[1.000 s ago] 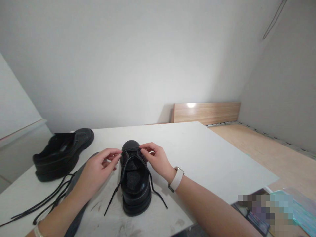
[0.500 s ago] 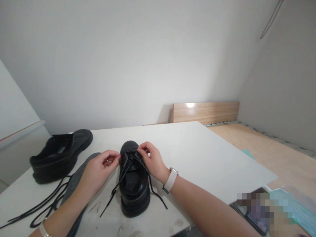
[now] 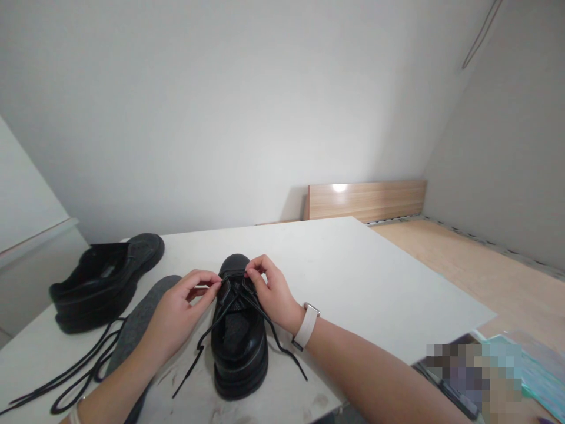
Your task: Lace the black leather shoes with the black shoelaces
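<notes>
A black leather shoe [image 3: 239,353] stands on the white table with its toe pointing away from me. Its black shoelace [image 3: 200,344] crosses over the tongue, and the two loose ends hang down either side of the heel. My left hand [image 3: 183,306] pinches the lace at the left eyelet flap with thumb and forefinger. At the right flap, the thumb and forefinger of my right hand [image 3: 273,294] are pressed together on the lace. The fingertips partly hide the eyelets.
Another black shoe [image 3: 97,288] without visible lacing lies at the left. Nearer are a grey insole [image 3: 148,306], partly under my left forearm, and a loose black lace [image 3: 95,365]. A wooden board [image 3: 366,200] stands behind the white table [image 3: 335,265]. Teal packaging [image 3: 542,371] lies lower right.
My left fingertips have shifted slightly right, over the flap and onto the lace. The lace crossing looks drawn closer over the tongue. My right hand stays nearly in place.
</notes>
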Motion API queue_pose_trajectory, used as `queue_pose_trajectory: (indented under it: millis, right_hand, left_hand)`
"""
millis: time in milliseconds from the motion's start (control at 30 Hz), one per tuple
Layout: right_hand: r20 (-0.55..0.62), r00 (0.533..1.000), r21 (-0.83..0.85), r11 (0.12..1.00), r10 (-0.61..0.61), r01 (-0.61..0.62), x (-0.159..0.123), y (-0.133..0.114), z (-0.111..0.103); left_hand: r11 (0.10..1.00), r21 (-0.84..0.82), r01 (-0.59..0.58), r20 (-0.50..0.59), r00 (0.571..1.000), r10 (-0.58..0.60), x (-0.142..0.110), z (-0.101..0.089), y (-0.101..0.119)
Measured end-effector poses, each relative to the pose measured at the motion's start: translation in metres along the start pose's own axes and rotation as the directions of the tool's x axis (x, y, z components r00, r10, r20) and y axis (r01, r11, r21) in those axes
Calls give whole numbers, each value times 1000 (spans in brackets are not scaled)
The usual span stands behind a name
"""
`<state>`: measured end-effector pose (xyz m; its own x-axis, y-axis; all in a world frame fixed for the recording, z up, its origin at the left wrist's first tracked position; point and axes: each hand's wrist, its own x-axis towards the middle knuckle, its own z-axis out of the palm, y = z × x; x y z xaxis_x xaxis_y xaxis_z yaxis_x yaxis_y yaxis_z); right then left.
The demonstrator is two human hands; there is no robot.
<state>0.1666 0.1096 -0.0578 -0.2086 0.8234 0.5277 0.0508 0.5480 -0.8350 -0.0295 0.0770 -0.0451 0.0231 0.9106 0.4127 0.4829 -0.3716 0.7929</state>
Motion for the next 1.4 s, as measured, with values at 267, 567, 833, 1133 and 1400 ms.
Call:
queue_pose_trajectory:
  millis: [267,567,833,1133,1400]
  right_hand:
    - [-99,995,90,996,-7,16,-5,-17,-2]
    - [-80,995,123,991,60,-50,1,-3,-4]
    - [-100,980,-11,985,169,-171,6,16,-9]
    - [-83,978,90,978,193,-186,7,14,-11]
    - [-124,962,227,950,244,-212,6,3,-10]
  left_hand:
    - [997,63,-42,-3,999,42,-9,-2,17]
    - [999,20,-35,70,997,34,-4,4,0]
    - [999,-44,-17,18,1000,18,-8,5,3]
    - [993,-7,-115,40,993,115,-6,8,-3]
    - [999,-3,-49,-154,987,48,-14,1,10]
